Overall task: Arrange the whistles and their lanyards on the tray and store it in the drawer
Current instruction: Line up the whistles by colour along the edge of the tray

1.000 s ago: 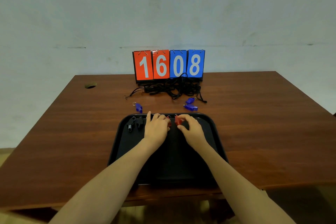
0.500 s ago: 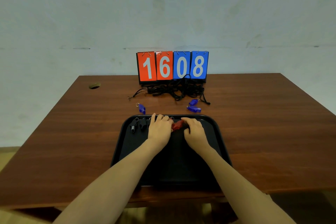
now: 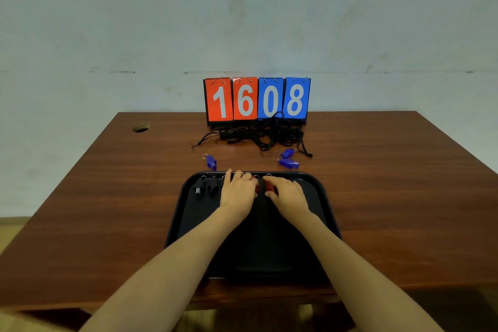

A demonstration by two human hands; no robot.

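Since earlier frame, red whistle straightening upright. Left hand, right hand pinching it at tray 12 o'clock; aligning beside black whistles.

Dim even light, soft focus, wide-angle edge bowing

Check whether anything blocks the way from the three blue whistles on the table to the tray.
Nothing visible does. The left blue whistle and the right pair lie on bare table just beyond the tray's far rim; the lanyard pile sits farther back.
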